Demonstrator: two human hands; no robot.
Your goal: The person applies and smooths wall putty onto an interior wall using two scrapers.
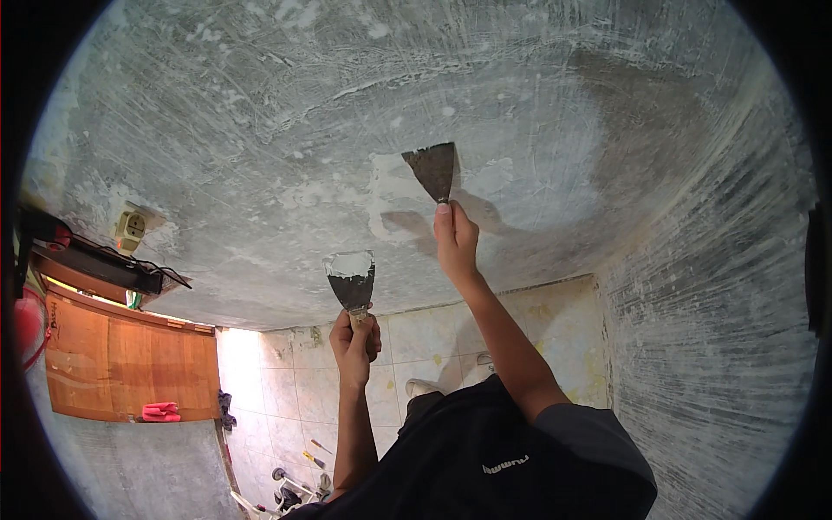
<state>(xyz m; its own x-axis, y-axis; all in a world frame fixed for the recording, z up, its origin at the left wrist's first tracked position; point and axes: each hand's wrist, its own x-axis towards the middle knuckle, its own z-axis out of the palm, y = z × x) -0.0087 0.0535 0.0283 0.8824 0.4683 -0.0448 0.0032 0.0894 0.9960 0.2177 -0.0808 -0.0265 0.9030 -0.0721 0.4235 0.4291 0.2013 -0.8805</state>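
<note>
Nearest the camera is a dark shirt (451,451), and just past it the left hand (354,340) has its fingers curled snug around the handle of a wide putty knife (351,289), blade up. There's a load of white filler (354,263) along that blade's far edge, so it's basically working as a little palette. I'd keep it roughly level and close to the wall so drips land on steel rather than the tiled floor (286,390).

Further out, the right hand (457,234) is clamped on a second, darker scraper (433,169), thumb up near the neck. That one's up at the grey wall (286,191), right by a pale smeared patch (387,180). Honestly can't tell from this angle if its edge is touching or just shy of the surface.

For a decent finish, I'd say pick up small dabs, lay the blade fairly flat, press evenly and feather outward past the patch's edges. Wipe the blade clean against the other one between passes, since crusty bits leave drag lines.

Way off left there's a wall socket (131,228); I'd keep wet filler well away from it.
</note>
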